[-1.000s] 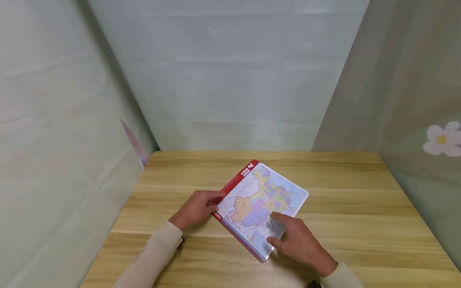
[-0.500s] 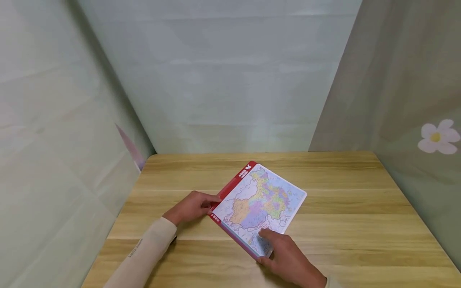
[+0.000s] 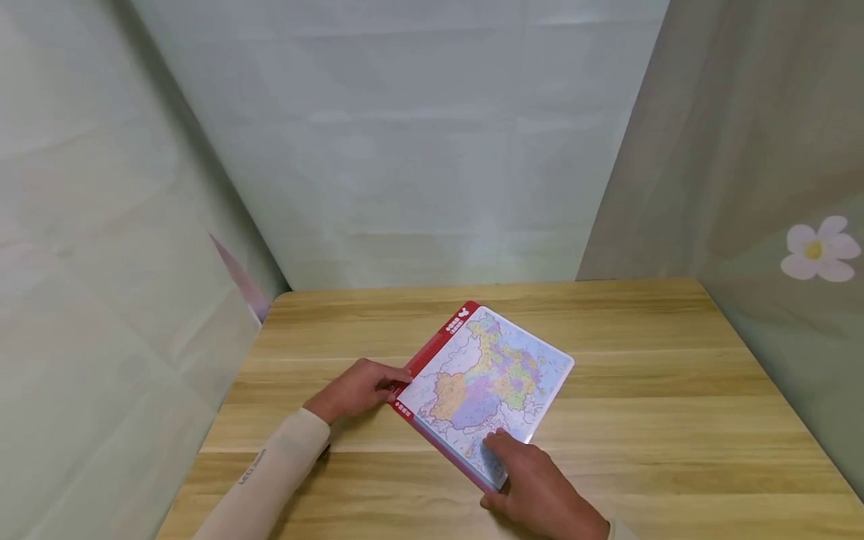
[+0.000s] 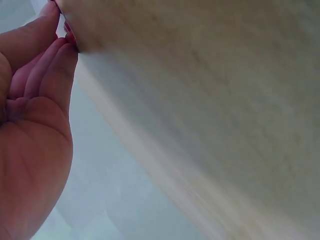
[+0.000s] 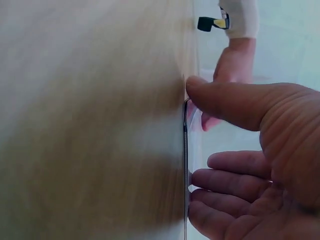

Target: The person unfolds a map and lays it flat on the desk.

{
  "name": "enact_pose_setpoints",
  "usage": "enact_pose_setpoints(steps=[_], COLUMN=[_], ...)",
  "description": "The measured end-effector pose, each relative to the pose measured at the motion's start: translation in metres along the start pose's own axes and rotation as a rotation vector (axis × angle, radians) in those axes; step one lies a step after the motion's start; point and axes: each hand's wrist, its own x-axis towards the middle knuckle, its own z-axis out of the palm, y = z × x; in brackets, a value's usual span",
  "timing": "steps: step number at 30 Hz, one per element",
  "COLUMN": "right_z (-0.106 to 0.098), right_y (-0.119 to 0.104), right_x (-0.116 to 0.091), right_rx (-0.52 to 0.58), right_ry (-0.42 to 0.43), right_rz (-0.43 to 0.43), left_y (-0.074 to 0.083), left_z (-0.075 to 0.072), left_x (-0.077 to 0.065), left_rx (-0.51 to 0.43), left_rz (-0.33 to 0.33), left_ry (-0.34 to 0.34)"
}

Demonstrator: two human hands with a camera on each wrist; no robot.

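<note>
A thin rectangular map board (image 3: 482, 379) with rounded corners lies turned at an angle on the wooden table. It carries a many-coloured map and a red strip along its upper left edge. My left hand (image 3: 358, 390) pinches its left corner. In the left wrist view, the thumb and fingertips of that left hand (image 4: 37, 110) meet at the red edge. My right hand (image 3: 536, 480) rests over the near corner, fingers on the printed face and thumb at the edge. In the right wrist view the right hand's fingers (image 5: 227, 187) touch the board's face, and its thumb sits by the corner.
The wooden table (image 3: 661, 390) extends around the board on all sides. Pale fabric (image 3: 432, 165) hangs behind it and to both sides. A printed white flower (image 3: 820, 249) shows on the right-hand cloth.
My right hand has slid toward me and left to the board's near corner, its thumb now at the edge. My left hand keeps its hold; the board hardly shifts.
</note>
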Motion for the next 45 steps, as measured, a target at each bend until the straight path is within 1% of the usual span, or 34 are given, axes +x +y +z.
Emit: enact_pose_setpoints(steps=[4, 13, 17, 20, 25, 29, 33, 38, 41, 43, 45], right_z=[0.001, 0.001, -0.001, -0.002, -0.006, -0.008, -0.01, -0.016, -0.02, -0.022, -0.024], right_y=[-0.001, 0.003, 0.006, 0.008, 0.009, 0.012, 0.019, 0.033, 0.04, 0.045, 0.048], right_x=[-0.001, 0.0, -0.001, -0.001, -0.002, -0.001, 0.001, 0.004, 0.005, 0.006, 0.007], right_rx=[-0.006, -0.036, -0.054, -0.048, -0.039, -0.025, -0.029, -0.057, -0.073, -0.082, -0.089], right_ry=[-0.003, 0.058, 0.077, 0.086, 0.094, 0.081, 0.074, 0.076, 0.082, 0.09, 0.099], right_rz=[-0.005, -0.037, -0.048, -0.061, -0.065, -0.057, -0.08, -0.1, -0.113, -0.127, -0.141], left_y=[0.001, 0.003, 0.006, 0.008, 0.011, 0.014, 0.022, 0.037, 0.046, 0.05, 0.054], left_z=[0.0, -0.003, -0.002, -0.001, 0.001, 0.003, 0.009, 0.02, 0.027, 0.031, 0.033], left_x=[0.0, -0.001, -0.003, -0.005, -0.009, -0.013, -0.018, -0.022, -0.024, -0.026, -0.026], left_rx=[-0.008, -0.028, -0.014, -0.003, 0.003, 0.014, 0.019, 0.064, 0.083, 0.073, 0.071], left_rz=[-0.016, -0.045, -0.062, -0.071, -0.064, -0.058, -0.077, -0.082, -0.103, -0.13, -0.142], left_ry=[0.0, -0.012, -0.031, -0.039, -0.036, -0.025, 0.016, 0.091, 0.115, 0.128, 0.14])
